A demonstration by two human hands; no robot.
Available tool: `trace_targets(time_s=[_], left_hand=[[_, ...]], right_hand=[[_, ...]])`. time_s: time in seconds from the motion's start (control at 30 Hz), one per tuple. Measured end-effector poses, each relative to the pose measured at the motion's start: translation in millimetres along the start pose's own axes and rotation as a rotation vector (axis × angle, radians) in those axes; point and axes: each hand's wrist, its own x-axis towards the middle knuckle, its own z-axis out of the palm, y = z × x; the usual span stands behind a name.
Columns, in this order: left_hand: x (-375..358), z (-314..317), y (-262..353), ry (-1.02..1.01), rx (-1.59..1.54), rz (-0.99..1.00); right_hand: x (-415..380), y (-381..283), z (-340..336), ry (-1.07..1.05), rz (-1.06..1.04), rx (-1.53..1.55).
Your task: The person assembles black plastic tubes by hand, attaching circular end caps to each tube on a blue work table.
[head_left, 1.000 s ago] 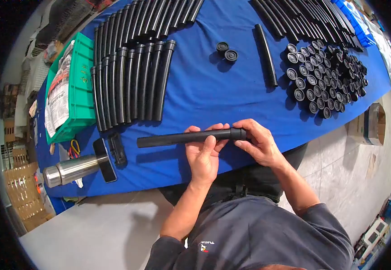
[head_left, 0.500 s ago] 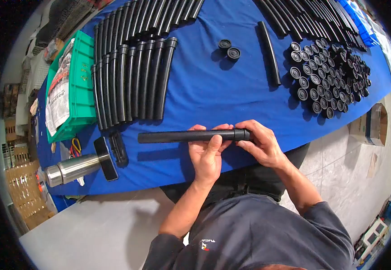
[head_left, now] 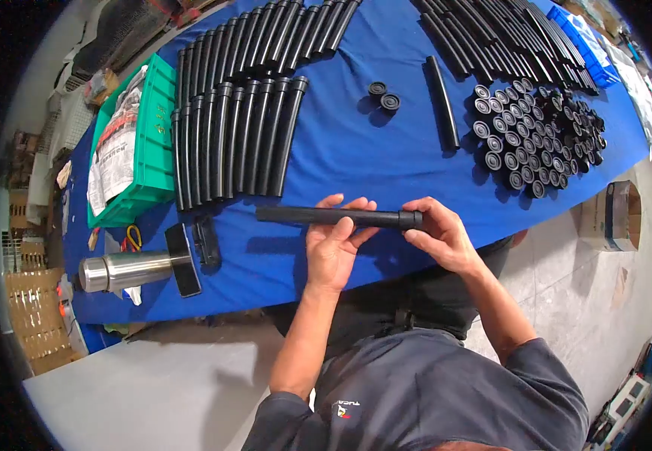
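Note:
A black plastic tube (head_left: 296,216) lies level across both my hands, above the near edge of the blue cloth. My left hand (head_left: 331,248) grips it around the middle, thumb on top and fingers behind. On its right end sits a wider black cap (head_left: 409,219), pinched between the thumb and fingers of my right hand (head_left: 443,237). Farther off stand two loose round caps (head_left: 390,101), and a single tube (head_left: 443,101) lies to their right. A large cluster of similar caps (head_left: 514,139) spreads over the right side.
Capped tubes (head_left: 239,139) lie in rows at the left; more tubes (head_left: 491,37) are stacked far right. A green crate (head_left: 162,135) holds newspaper. Near the left edge are a steel bottle (head_left: 127,271), a phone (head_left: 183,259) and a dark object (head_left: 206,242). A blue tray (head_left: 600,71) sits far right.
The camera view has shifted a little. My left hand has slid slightly leftward along the tube, away from the cap. My right hand still holds the capped end.

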Motion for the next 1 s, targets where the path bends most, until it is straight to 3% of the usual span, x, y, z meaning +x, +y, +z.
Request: trace_targets(time_s=[0.1, 0.2, 0.4, 0.5, 0.7, 1.0], left_hand=[[-2.5, -6.2, -5.5, -0.043, -0.004, 0.005], [-6.4, -4.6, -8.7, -0.031, 0.009, 0.028], [-6.9, -4.9, -9.8, 0.023, -0.056, 0.04], [-8.3, -4.6, -10.3, 0.022, -0.022, 0.051], [-7.4, 1.5, -9.9, 0.034, -0.036, 0.042], [-8.1, -0.6, -10.4, 0.023, 0.014, 0.026]], right_hand=[[4.5, -19.1, 7.0, 0.005, -0.186, -0.283], [13.2, -20.7, 4.9, -0.043, -0.232, -0.473], [12.6, -12.7, 21.9, 0.072, -0.126, -0.302], [16.6, -13.3, 15.1, 0.001, -0.104, -0.313], [16.8, -32.2, 9.8, -0.074, -0.152, -0.522], [13.7, -31.8, 10.5, -0.079, -0.246, -0.598]])
